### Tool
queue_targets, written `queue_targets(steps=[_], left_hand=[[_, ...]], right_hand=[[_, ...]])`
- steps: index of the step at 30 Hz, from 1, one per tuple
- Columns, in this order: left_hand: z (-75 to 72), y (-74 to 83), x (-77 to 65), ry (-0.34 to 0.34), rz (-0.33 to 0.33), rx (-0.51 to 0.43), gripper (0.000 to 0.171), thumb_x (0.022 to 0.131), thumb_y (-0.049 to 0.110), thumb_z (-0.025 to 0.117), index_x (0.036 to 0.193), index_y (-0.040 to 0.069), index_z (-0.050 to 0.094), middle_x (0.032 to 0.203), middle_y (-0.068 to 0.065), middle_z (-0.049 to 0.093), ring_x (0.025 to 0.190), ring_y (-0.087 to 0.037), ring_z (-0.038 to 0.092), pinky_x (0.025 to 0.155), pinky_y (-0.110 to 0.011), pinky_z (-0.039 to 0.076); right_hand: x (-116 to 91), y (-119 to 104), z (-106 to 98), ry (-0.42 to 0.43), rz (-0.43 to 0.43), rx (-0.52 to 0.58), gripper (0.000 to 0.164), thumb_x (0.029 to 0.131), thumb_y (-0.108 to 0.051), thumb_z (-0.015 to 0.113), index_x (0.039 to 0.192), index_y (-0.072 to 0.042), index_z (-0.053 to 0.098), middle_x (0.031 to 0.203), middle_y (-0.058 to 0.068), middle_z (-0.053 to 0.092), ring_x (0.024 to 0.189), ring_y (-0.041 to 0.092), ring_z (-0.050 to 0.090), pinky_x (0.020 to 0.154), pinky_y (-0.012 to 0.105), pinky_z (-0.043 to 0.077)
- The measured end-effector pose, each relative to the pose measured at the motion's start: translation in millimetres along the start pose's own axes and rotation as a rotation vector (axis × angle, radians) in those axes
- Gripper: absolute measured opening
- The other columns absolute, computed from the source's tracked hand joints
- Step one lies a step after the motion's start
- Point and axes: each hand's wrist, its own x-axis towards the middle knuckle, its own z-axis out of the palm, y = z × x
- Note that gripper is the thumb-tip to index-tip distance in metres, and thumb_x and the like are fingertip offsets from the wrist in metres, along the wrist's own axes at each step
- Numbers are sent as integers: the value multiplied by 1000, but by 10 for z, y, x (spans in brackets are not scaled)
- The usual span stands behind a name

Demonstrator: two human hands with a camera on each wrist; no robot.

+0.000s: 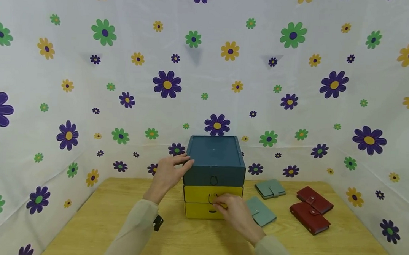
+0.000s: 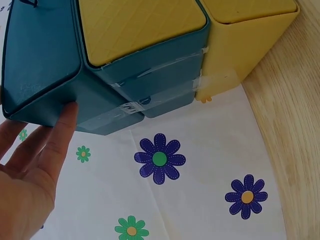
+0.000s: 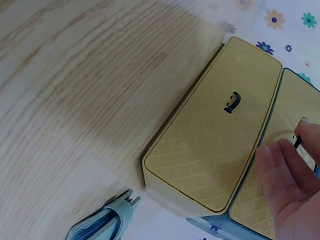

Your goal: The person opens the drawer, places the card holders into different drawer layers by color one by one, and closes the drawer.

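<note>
A stack of drawer boxes stands on the table, with a blue top box (image 1: 215, 152), a yellow middle drawer (image 1: 196, 194) and a yellow bottom drawer (image 3: 210, 135). All the drawers look closed. My right hand (image 1: 236, 214) pinches the black loop handle (image 3: 298, 141) of the middle drawer between thumb and finger. My left hand (image 1: 168, 175) touches the upper left side of the blue box, its fingers extended. In the left wrist view, one fingertip presses that side wall near its front edge.
Right of the stack lie two pale green snap-strap wallets (image 1: 270, 188) and two red ones (image 1: 310, 217), the red pair overlapping. Clear tape (image 2: 165, 97) runs along the stack's left side. A flower-patterned cloth (image 1: 129, 120) hangs behind the wooden table (image 1: 118, 215).
</note>
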Motion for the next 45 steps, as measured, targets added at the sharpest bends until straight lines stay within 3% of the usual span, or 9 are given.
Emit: queue_targets(steps=[11, 23, 45], left_hand=[[-2, -74, -1, -22, -13, -28, 47, 92, 49, 64, 126, 18, 68, 140, -2, 59, 135, -29, 49, 106, -53, 45], [-8, -44, -10, -17, -37, -29, 47, 92, 48, 64, 129, 18, 67, 141, -4, 57, 133, -29, 51, 104, -50, 47], [-7, -19, 8, -31, -20, -29, 48, 91, 50, 64, 127, 18, 68, 140, -4, 58, 132, -30, 52, 103, -50, 48]], right_hand=[[-58, -53, -14, -3, -9, -12, 9, 88, -22, 74, 94, -19, 79, 95, -3, 75, 80, 9, 70, 68, 22, 57], [-190, -171, -99, -26, -26, -46, 8, 89, -24, 73, 93, -19, 79, 93, -6, 75, 82, 8, 70, 72, 26, 58], [-426, -356, -289, -90, -80, -70, 8, 89, -23, 72, 91, -19, 79, 86, -9, 74, 75, 1, 65, 65, 19, 54]])
